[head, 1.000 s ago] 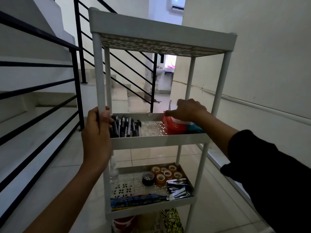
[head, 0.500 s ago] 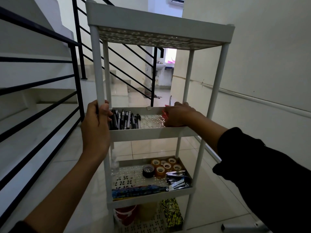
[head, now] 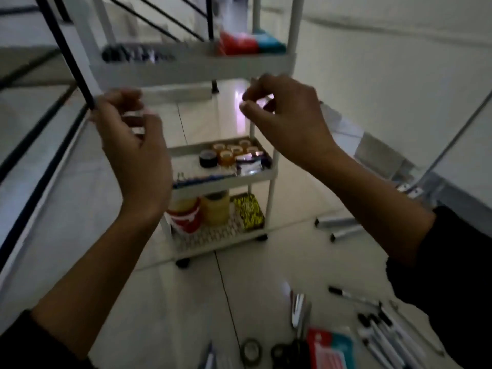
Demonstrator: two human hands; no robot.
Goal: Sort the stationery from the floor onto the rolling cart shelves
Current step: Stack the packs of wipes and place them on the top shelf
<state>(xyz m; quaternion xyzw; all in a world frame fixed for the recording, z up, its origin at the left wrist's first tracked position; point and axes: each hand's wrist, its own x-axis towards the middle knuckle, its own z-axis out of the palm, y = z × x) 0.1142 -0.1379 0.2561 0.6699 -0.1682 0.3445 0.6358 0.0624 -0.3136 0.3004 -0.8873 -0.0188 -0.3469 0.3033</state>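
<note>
The white rolling cart [head: 191, 71] stands ahead of me. Its upper visible shelf holds dark pens [head: 133, 55] and a red and teal pack [head: 238, 45]. Tape rolls [head: 231, 153] and staplers [head: 250, 162] lie on the shelf below, jars [head: 186, 217] and a yellow-black box [head: 249, 211] on the bottom one. My left hand [head: 135, 153] and right hand [head: 287, 121] hover just in front of the cart, fingers loosely curled, holding nothing. On the floor near me lie several markers [head: 380, 334], scissors [head: 290, 350], a tape roll [head: 251, 351], a red and teal pack [head: 330, 350] and a silver cutter [head: 298, 307].
A black stair railing [head: 66, 49] and white steps run along the left. A wall closes the right side, with a metal frame [head: 415, 190] at its base and two short silver bars [head: 343, 227] on the tiles beside the cart.
Both hands have let go of the cart and drawn back toward me. My view has tilted down, so the floor items now show and the cart's top shelf is out of frame.
</note>
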